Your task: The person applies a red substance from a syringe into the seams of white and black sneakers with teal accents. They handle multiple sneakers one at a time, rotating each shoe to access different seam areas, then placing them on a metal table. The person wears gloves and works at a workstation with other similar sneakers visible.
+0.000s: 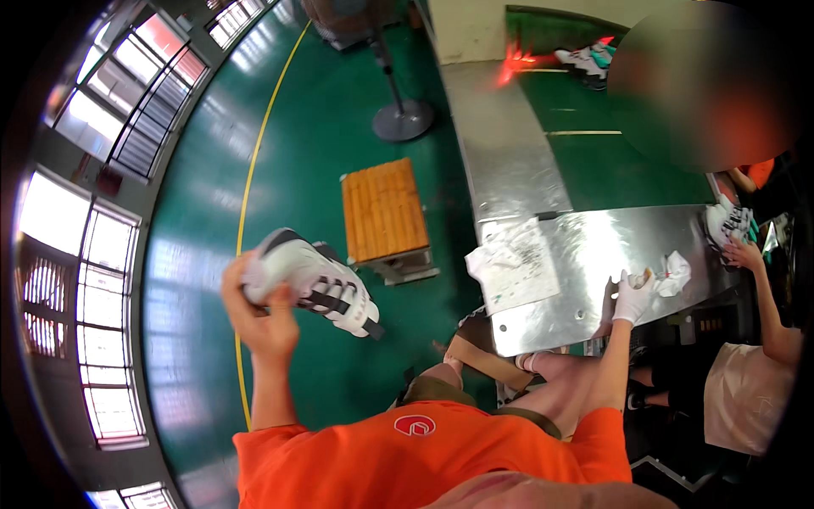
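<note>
My left hand [261, 310], bare and raised over the green floor at left, is closed round the heel end of a white sneaker [326, 284] with black straps and a black sole edge. The toe of the sneaker points right and down. My right hand [634, 299] wears a white glove and rests at the metal table [585, 254], its fingers curled round a small brownish thing that I cannot make out. A crumpled white cloth [676, 273] lies just right of this hand.
White paper sheets with dark spots [517, 265] lie on the table's left end. Beyond runs a green conveyor [585, 170] carrying shoes [587, 64]. A slatted wooden stool [386, 212] and a fan stand [403, 120] occupy the floor. At right another person's hand [743, 253] holds a sneaker [727, 222].
</note>
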`<state>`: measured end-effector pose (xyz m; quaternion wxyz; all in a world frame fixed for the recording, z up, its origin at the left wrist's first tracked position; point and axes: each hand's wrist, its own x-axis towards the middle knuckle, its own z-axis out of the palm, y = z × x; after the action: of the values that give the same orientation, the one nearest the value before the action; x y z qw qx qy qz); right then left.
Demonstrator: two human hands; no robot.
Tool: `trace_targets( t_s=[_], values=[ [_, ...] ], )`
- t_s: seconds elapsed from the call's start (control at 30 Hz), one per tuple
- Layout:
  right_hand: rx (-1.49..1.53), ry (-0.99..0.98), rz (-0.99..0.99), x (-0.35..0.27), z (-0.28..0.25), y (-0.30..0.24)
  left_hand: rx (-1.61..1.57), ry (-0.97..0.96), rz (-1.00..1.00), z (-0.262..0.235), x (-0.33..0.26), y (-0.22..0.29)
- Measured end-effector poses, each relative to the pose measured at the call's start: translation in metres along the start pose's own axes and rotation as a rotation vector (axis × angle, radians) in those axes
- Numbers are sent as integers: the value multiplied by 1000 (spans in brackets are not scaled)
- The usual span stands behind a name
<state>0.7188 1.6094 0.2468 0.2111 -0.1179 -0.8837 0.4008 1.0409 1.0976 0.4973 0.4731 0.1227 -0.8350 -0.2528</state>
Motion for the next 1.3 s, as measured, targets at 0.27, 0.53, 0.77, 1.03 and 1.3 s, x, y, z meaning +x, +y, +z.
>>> trace_targets(
  t_s=[0.27, 0.53, 0.77, 1.03, 1.3],
  values=[
    [123, 118, 35, -18, 8, 20, -209, -281, -68, 36, -42, -25],
    [85, -61, 99, -45, -26, -50, -583, -237, -9, 77, -51, -15],
    [-172, -120, -60, -44, -56, -55, -782, -354, -20, 104, -36, -4],
    [-149, -89, -191, 25, -48, -28, -1028, -520, -131, 183, -29, 64],
    [-28, -40, -293, 43, -7, 15, -1171, -543, -492, 340, -32, 138]
  ],
)
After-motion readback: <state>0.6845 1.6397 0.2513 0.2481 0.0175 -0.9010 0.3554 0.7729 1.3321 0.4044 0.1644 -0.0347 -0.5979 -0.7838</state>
